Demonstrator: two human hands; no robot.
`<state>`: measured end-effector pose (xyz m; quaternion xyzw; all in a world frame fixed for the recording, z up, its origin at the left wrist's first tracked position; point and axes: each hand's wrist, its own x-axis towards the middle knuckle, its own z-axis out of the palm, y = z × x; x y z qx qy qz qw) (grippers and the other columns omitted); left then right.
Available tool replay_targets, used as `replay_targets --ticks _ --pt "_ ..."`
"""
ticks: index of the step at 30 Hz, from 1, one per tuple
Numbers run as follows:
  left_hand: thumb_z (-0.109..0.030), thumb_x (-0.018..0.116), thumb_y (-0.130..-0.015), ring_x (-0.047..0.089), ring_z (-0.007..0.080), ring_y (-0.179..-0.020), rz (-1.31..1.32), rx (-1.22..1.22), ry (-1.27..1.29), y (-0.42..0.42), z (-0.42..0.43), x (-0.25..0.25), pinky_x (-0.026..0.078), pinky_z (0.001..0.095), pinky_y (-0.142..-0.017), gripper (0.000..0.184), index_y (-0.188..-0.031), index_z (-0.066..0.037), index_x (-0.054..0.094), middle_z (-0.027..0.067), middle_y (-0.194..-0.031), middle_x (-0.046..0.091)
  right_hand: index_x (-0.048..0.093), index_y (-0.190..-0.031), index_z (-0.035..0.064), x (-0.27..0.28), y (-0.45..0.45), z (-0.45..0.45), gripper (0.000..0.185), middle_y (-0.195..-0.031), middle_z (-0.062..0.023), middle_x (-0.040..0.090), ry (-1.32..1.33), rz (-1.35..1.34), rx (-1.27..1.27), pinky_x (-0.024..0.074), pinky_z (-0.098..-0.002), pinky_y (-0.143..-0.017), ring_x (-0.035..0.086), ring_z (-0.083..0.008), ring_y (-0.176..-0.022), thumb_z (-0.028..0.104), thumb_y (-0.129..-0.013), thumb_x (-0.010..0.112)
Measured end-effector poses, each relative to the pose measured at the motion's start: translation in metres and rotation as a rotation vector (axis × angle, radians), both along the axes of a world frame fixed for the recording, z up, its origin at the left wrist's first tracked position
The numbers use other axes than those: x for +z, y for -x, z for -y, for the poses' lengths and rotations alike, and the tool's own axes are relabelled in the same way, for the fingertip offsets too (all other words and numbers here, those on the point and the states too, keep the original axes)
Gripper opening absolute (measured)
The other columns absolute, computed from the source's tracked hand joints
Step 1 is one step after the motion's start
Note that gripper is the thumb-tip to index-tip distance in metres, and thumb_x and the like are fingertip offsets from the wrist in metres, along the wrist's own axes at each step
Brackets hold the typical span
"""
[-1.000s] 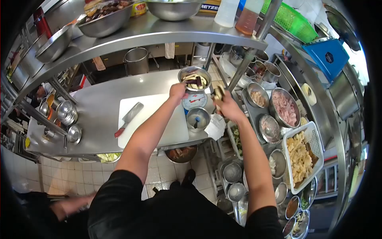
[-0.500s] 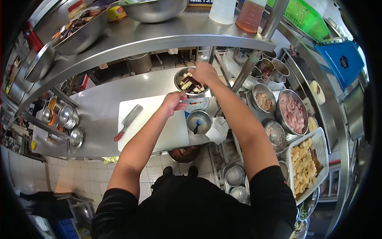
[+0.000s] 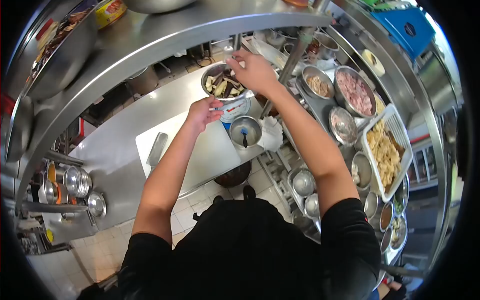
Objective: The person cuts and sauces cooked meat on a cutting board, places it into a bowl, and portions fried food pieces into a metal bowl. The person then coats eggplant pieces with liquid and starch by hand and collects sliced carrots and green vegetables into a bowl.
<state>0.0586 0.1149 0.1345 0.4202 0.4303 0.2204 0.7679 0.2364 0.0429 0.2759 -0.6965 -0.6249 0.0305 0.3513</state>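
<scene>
Reaching over the stainless-steel counter (image 3: pixel 172 95), you have both hands at a round, shiny metal bowl (image 3: pixel 212 69) filled with cut eggplant pieces (image 3: pixel 220 90), dark purple outside and pale inside. The bowl sits on a white-faced dial scale (image 3: pixel 235 111). Your right hand (image 3: pixel 256 75) hangs over the bowl's right side with its fingers bent; the view of the fingertips is poor, so I cannot tell whether they grip anything. Your left hand (image 3: pixel 202 112) is open, its fingers loosely spread near the bowl's near rim, just left of the dial.

On the near side of the scale stands a smaller steel bowl (image 3: pixel 255 129) with a blue-and-black utensil (image 3: pixel 244 136) in it, and crumpled white paper or cloth (image 3: pixel 271 134) lies to its right. Left of these, a steel-bladed cleaver (image 3: pixel 157 149) rests on a white rectangular cutting board (image 3: pixel 210 155), partly behind your left forearm.
</scene>
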Motion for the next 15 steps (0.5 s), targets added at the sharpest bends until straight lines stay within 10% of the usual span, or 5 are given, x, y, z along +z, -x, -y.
replay_targets --ticks 5,7,15 --pt "-0.031 0.044 -0.101 0.067 0.0256 -0.087 0.007 -0.027 -0.014 0.004 -0.004 0.004 0.055 0.0339 -0.074 0.034 -0.11 -0.002 0.058 0.0119 -0.107 0.067 0.068 -0.095 0.0017 -0.044 0.007 0.132 0.022 -0.07 -0.0123 0.063 -0.013 -0.16 -0.041 0.0461 -0.0298 -0.057 0.059 -0.0182 -0.061 0.023 -0.094 0.061" --pt "-0.033 0.044 -0.101 0.067 0.0258 -0.086 0.0 -0.05 -0.036 0.007 -0.007 0.002 0.056 0.034 -0.074 0.036 -0.11 -0.002 0.058 0.0122 -0.107 0.066 0.065 -0.091 0.0011 -0.086 0.005 0.193 0.021 -0.069 -0.0148 0.063 0.091 -0.192 -0.077 0.0465 -0.0355 -0.056 0.061 -0.0275 -0.059 0.022 -0.093 0.06" --pt "-0.054 0.047 -0.096 0.065 0.032 -0.095 0.049 0.137 -0.027 0.018 -0.025 -0.013 0.056 0.038 -0.077 0.056 -0.115 -0.002 0.055 0.0146 -0.109 0.064 0.068 -0.088 0.0002 -0.321 0.051 0.522 0.04 -0.072 -0.0131 0.067 0.45 -0.567 -1.091 0.0502 -0.0353 -0.067 0.065 -0.0217 -0.067 0.038 -0.094 0.056"
